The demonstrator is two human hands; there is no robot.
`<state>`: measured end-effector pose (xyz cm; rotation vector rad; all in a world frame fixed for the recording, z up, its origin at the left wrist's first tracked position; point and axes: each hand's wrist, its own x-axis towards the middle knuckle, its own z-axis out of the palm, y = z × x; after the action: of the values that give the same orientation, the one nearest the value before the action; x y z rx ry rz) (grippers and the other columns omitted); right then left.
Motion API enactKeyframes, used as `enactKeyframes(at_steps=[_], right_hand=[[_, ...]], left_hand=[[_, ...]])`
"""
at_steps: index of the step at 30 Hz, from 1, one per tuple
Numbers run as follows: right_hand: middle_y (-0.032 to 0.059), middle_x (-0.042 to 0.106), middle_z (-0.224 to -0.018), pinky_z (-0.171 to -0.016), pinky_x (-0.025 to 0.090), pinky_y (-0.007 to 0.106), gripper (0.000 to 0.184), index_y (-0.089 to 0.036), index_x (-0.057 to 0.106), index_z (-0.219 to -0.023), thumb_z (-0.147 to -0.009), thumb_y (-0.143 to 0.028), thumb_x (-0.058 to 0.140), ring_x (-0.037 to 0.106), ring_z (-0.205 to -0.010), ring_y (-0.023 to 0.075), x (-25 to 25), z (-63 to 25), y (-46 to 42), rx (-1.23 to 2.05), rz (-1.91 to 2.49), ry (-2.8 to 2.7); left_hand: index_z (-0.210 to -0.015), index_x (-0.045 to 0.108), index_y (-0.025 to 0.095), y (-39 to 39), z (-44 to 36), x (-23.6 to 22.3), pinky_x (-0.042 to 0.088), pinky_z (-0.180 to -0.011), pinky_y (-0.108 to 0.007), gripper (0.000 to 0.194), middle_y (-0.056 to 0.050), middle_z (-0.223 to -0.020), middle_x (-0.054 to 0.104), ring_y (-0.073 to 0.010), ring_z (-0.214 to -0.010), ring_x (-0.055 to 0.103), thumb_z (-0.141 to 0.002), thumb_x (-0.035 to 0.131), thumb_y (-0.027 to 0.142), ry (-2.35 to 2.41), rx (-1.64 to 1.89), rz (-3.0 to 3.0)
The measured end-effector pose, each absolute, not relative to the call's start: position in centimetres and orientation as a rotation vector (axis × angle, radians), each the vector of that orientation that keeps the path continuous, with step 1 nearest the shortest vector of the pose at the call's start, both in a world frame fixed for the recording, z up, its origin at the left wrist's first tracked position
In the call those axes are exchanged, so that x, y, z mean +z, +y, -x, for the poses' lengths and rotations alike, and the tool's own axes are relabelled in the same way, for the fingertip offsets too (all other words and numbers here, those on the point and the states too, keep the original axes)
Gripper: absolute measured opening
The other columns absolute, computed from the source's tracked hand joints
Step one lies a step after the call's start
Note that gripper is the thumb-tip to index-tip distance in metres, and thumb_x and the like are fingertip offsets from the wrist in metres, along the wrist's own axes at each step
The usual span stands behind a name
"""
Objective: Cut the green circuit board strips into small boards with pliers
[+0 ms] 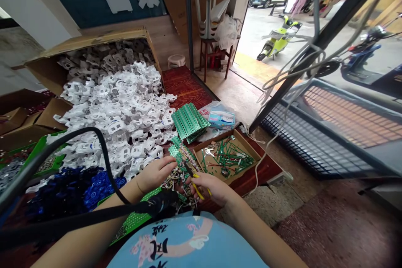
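My right hand is closed around yellow-handled pliers, whose dark jaws point up and to the left. My left hand grips the edge of a small green circuit board close to the jaws. Below and between my hands lies a tangle of wired boards and thin cables, partly hidden by the fingers. A stack of green circuit board panels sits just beyond. To its right, a shallow cardboard tray holds green strips and a few metal pieces.
White plastic shells spill from a big carton at the left. Blue plastic parts lie nearer me. A black bent tube crosses in front of my left arm. A tissue pack lies behind the tray; a cable hangs right.
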<state>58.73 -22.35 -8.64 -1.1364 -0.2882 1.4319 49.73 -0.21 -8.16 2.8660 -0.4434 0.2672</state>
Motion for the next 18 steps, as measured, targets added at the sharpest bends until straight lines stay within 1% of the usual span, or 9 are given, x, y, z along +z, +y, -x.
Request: enactKeyframes(at_steps=[4,5,7,8,10,12,13,15,18], right_hand=[[-0.0022,0.050,-0.062,-0.043,0.029,0.020,0.022,-0.019,0.051,-0.080,-0.071,-0.038,0.053,0.046,-0.049,0.0091,-8.4,-58.3,-22.2,1.386,1.254,-0.299],[-0.0023,0.049,-0.062,-0.043,0.029,0.020,0.021,-0.019,0.051,-0.079,-0.070,-0.038,0.053,0.045,-0.048,0.0090,-8.4,-58.2,-22.1,1.372,1.287,-0.302],[-0.0029,0.048,-0.060,-0.044,0.030,0.021,0.020,-0.019,0.049,-0.078,-0.069,-0.036,0.053,0.043,-0.048,0.0088,-8.5,-58.1,-22.0,1.351,1.354,-0.308],[-0.0033,0.047,-0.060,-0.046,0.031,0.021,0.020,-0.019,0.049,-0.079,-0.069,-0.036,0.053,0.043,-0.048,0.0088,-8.6,-58.0,-22.0,1.339,1.390,-0.319],[-0.0040,0.045,-0.060,-0.049,0.033,0.022,0.020,-0.018,0.049,-0.080,-0.070,-0.035,0.052,0.042,-0.051,0.0091,-8.7,-58.0,-22.0,1.289,1.458,-0.382],[-0.0040,0.044,-0.061,-0.053,0.033,0.022,0.019,-0.018,0.051,-0.081,-0.071,-0.033,0.050,0.041,-0.055,0.0092,-8.7,-58.0,-22.1,1.209,1.527,-0.490],[-0.0040,0.044,-0.062,-0.054,0.032,0.021,0.018,-0.017,0.052,-0.081,-0.071,-0.032,0.050,0.040,-0.056,0.0091,-8.7,-58.0,-22.1,1.168,1.564,-0.543],[-0.0037,0.044,-0.063,-0.056,0.032,0.021,0.016,-0.016,0.053,-0.081,-0.072,-0.029,0.048,0.039,-0.058,0.0090,-8.7,-57.9,-22.2,1.103,1.636,-0.616],[-0.0029,0.048,-0.068,-0.060,0.033,0.021,0.016,-0.016,0.054,-0.082,-0.072,-0.026,0.046,0.041,-0.062,0.0095,-9.1,-57.8,-22.2,1.017,1.723,-0.675]], left_hand=[[-0.105,0.054,0.015,-0.7,-49.7,-7.8,0.045,-0.085,-0.030,0.026,-0.012,-0.107,0.057,-0.0173,-0.101,0.053,-0.083,0.041,0.020,-0.449,0.379,-2.708],[-0.106,0.054,0.015,-0.8,-49.8,-7.6,0.044,-0.088,-0.031,0.027,-0.012,-0.108,0.056,-0.0179,-0.103,0.052,-0.082,0.043,0.022,-0.360,0.418,-2.643],[-0.105,0.054,0.015,-1.0,-50.2,-7.2,0.043,-0.088,-0.034,0.029,-0.013,-0.107,0.056,-0.0194,-0.101,0.052,-0.082,0.044,0.028,-0.007,0.423,-2.467],[-0.102,0.055,0.014,-1.0,-50.4,-6.9,0.044,-0.085,-0.036,0.030,-0.013,-0.105,0.057,-0.0199,-0.096,0.055,-0.082,0.041,0.032,0.203,0.343,-2.334],[-0.092,0.057,0.012,-0.8,-51.0,-6.4,0.048,-0.074,-0.037,0.035,-0.012,-0.096,0.060,-0.0179,-0.075,0.059,-0.082,0.039,0.040,0.529,0.071,-1.988],[-0.084,0.057,0.011,-0.6,-51.4,-5.7,0.049,-0.065,-0.035,0.036,-0.010,-0.086,0.061,-0.0137,-0.059,0.058,-0.077,0.045,0.044,0.640,-0.185,-1.669],[-0.082,0.057,0.011,-0.5,-51.5,-5.4,0.049,-0.064,-0.033,0.034,-0.008,-0.082,0.061,-0.0126,-0.056,0.057,-0.073,0.051,0.044,0.646,-0.255,-1.567],[-0.081,0.058,0.012,-0.5,-51.5,-4.7,0.047,-0.064,-0.030,0.031,-0.004,-0.073,0.061,-0.0120,-0.057,0.057,-0.066,0.061,0.038,0.624,-0.315,-1.495],[-0.081,0.060,0.012,-0.7,-51.4,-4.3,0.044,-0.063,-0.025,0.029,-0.001,-0.067,0.060,-0.0113,-0.059,0.056,-0.060,0.065,0.032,0.570,-0.350,-1.572]])
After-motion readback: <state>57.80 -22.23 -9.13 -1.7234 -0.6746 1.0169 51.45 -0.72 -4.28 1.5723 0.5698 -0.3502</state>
